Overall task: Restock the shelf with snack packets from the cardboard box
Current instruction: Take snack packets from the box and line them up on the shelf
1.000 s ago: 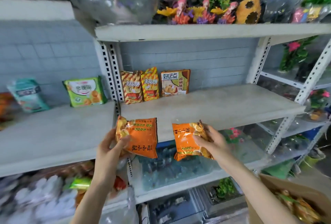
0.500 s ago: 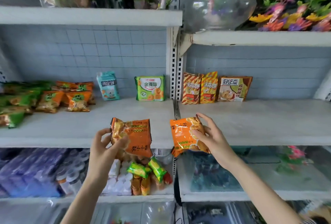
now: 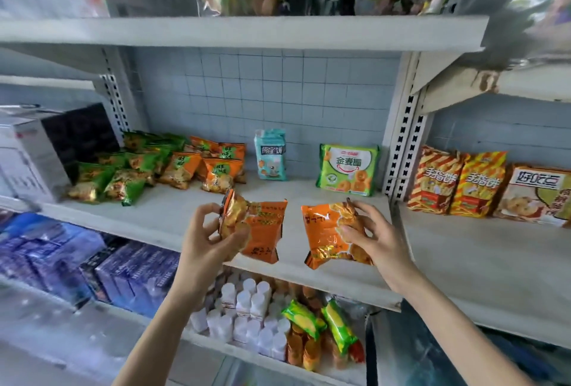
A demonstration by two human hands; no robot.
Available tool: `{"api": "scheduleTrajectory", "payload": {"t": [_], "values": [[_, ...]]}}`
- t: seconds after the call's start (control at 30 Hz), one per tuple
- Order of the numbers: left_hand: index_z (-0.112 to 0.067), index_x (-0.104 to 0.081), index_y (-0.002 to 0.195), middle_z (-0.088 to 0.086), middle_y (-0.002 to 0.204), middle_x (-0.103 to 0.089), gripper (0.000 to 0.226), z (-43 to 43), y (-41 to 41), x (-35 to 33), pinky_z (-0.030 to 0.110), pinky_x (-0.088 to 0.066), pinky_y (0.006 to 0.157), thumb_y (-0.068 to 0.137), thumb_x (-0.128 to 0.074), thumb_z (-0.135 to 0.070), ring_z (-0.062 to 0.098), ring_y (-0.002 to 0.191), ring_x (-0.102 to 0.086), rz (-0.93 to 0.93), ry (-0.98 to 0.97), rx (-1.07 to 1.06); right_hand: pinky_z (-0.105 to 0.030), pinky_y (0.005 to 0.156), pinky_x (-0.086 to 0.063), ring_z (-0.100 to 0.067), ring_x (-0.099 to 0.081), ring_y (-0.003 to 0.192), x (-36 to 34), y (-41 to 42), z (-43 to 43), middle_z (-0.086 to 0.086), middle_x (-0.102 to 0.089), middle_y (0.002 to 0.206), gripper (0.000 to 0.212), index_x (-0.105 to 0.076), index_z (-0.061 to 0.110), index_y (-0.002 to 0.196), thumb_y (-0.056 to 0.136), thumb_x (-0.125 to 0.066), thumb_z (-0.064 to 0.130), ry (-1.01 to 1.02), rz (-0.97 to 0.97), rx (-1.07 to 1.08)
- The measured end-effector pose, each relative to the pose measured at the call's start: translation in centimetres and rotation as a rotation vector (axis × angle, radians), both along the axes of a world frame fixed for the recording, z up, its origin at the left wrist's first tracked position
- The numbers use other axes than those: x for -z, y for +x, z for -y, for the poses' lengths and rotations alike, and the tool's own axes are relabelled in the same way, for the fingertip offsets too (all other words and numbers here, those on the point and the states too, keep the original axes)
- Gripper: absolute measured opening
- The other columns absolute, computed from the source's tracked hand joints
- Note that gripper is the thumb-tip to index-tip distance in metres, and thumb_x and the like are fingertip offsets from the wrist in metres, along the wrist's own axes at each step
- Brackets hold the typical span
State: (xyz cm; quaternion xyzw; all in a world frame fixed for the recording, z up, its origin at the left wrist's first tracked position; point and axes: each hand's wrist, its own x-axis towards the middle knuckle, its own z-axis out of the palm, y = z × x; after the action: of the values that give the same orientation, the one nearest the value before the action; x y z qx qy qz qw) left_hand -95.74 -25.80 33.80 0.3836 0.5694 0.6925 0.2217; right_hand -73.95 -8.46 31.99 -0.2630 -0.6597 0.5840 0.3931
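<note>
My left hand [image 3: 206,240] grips an orange snack packet [image 3: 261,231] by its left end. Just to the right, my right hand [image 3: 375,239] holds a second orange snack packet [image 3: 321,237] by its right side. Both packets hang in front of the middle shelf's front edge [image 3: 293,271]. Further back on that shelf lies a pile of orange packets [image 3: 213,166] of the same kind, with green packets [image 3: 123,169] to their left. The cardboard box is out of view.
A blue-white packet [image 3: 270,155] and a green biscuit packet [image 3: 349,169] stand at the shelf's back. Striped packets [image 3: 457,181] fill the neighbouring bay beyond the upright [image 3: 401,144]. A grey box [image 3: 40,150] sits far left. White bottles [image 3: 247,314] stand on the lower shelf.
The view has swung left, from the right bay to the left one, so the pile of orange and green packets is now near the centre. Both hands still hold their packets, side by side.
</note>
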Motion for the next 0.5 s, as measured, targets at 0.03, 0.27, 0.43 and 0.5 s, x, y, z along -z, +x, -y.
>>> {"api": "scheduleTrajectory", "payload": {"t": [0.03, 0.27, 0.43, 0.5], "values": [[-0.022, -0.047, 0.102, 0.002, 0.087, -0.074, 0.036, -0.5, -0.8, -0.1, 0.020, -0.049, 0.050, 0.076, -0.071, -0.012, 0.013, 0.060, -0.066, 0.000, 0.004, -0.012, -0.024, 0.078, -0.054, -0.008, -0.065, 0.101, 0.0, -1.0, -0.7, 0.007, -0.068, 0.110, 0.048, -0.057, 0.034, 0.117, 0.072, -0.072, 0.032, -0.004, -0.007, -0.014], [-0.020, -0.051, 0.102, 0.004, 0.081, -0.074, 0.036, -3.6, -6.6, 0.8, 0.027, -0.047, 0.051, 0.073, -0.072, -0.019, 0.018, 0.060, -0.060, 0.135, 0.006, -0.155, -0.025, 0.073, -0.054, -0.014, -0.067, 0.100, 0.1, -7.8, -4.2, 0.001, -0.067, 0.112, 0.052, -0.056, 0.031, 0.120, 0.071, -0.074, 0.034, -0.049, -0.017, -0.107], [-0.020, -0.050, 0.102, 0.007, 0.088, -0.073, 0.033, -3.3, -10.3, 2.4, 0.038, -0.050, 0.062, 0.078, -0.072, -0.013, 0.022, 0.065, -0.063, 0.182, -0.014, -0.235, -0.024, 0.074, -0.054, -0.013, -0.067, 0.099, 0.5, -11.6, -4.7, 0.002, -0.068, 0.111, 0.047, -0.059, 0.026, 0.113, 0.069, -0.072, 0.035, -0.064, -0.006, -0.119], [-0.020, -0.050, 0.103, 0.006, 0.087, -0.073, 0.035, -2.8, -12.0, 2.5, 0.036, -0.050, 0.060, 0.077, -0.073, -0.015, 0.022, 0.065, -0.063, 0.178, -0.022, -0.246, -0.025, 0.077, -0.054, -0.014, -0.067, 0.100, 0.6, -13.1, -4.6, 0.001, -0.067, 0.113, 0.046, -0.059, 0.023, 0.114, 0.071, -0.071, 0.033, -0.061, 0.010, -0.123]]}}
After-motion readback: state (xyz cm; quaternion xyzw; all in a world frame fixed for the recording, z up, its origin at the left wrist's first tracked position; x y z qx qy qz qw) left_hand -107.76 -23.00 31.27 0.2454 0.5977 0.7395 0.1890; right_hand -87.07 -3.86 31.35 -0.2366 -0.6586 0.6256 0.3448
